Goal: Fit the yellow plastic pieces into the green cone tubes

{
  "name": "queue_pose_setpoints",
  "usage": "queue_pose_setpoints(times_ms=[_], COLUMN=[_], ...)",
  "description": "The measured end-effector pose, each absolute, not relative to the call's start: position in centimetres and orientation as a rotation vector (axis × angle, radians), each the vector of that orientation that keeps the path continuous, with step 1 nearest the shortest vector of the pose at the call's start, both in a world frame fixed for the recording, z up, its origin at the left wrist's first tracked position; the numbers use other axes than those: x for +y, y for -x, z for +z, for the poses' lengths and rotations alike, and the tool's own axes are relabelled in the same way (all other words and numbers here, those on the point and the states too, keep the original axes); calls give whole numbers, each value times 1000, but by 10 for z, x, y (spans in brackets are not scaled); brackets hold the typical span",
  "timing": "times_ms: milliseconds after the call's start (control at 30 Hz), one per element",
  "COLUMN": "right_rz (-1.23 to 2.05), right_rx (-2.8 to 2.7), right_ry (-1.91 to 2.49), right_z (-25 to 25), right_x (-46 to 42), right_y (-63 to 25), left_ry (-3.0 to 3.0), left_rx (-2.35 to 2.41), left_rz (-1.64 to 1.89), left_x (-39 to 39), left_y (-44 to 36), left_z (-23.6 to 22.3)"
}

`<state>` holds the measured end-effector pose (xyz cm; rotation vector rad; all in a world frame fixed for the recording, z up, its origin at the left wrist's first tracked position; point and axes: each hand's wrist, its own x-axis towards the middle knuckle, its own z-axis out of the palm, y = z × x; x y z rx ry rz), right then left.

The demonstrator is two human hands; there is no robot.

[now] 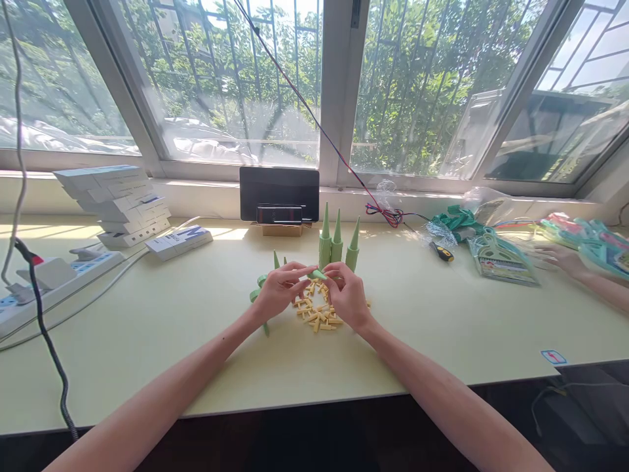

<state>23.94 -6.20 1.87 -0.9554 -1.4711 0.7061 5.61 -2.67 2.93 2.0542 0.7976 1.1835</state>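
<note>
My left hand (278,292) and my right hand (350,295) meet in the middle over the table. Between their pinched fingertips is a small green piece (318,275), gripped from both sides; its exact shape is partly covered. Below the hands lies a loose heap of short tan pegs (318,317), several of them T-shaped. Just behind my right hand stand three upright green tubes with pointed cone tops (337,239). Beside and behind my left hand are more green parts, among them curved pieces (253,295) and a small cone (276,259), partly hidden by the hand.
A phone (279,214) leans before a black tablet (279,183) at the back. Stacked white boxes (120,203) and a power strip (63,282) with cables are left. Rightward lie a screwdriver (441,252), bagged green parts (504,255) and another person's hand (565,259).
</note>
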Motion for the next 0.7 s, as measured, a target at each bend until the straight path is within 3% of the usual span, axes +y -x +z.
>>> queue_pose_setpoints(times_ms=[367,700], right_rz=[590,557], right_rx=[-1476,-1532], right_ry=[1032,1000], right_z=[19,21], right_x=[-59,-62], right_y=[-238,-237], left_ry=[-2025,-2099], left_rx=[1044,1121], left_rz=[1324,1191], left_x=[-33,-35], left_y=[-60,-60], left_z=[33,34])
